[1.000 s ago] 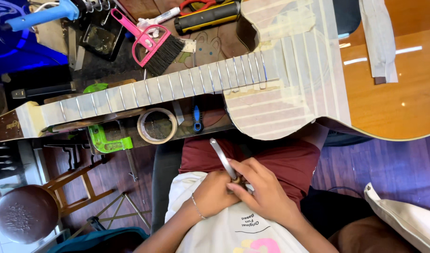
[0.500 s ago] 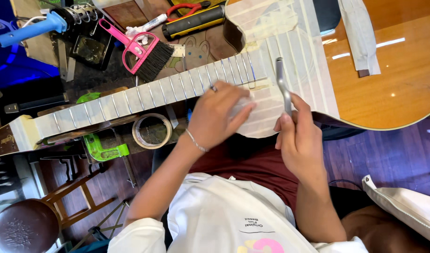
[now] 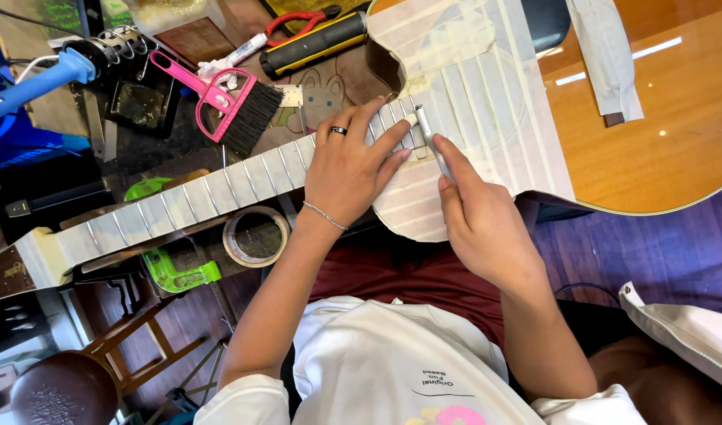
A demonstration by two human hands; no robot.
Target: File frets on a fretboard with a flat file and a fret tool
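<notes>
Cluttered workbench (image 3: 180,149) beneath a tape-masked wooden acoustic guitar (image 3: 652,134): left hand (image 3: 349,169) lies flat and unclenched on the upper frets; right hand (image 3: 479,224) grips a slim metal file (image 3: 432,143) against the taped fretboard end, near a pink brush (image 3: 227,102).

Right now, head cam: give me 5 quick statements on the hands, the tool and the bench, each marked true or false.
1. The left hand lies flat on the taped guitar fretboard. True.
2. The right hand holds a slim metal tool against the frets near the guitar body. True.
3. The pink hand brush is in the left hand. False: it lies on the bench beyond the neck, untouched.
4. The roll of masking tape sits on top of the guitar body. False: it sits below the neck, beside a green clamp.
5. The left hand wears a dark ring and a thin bracelet. True.
</notes>
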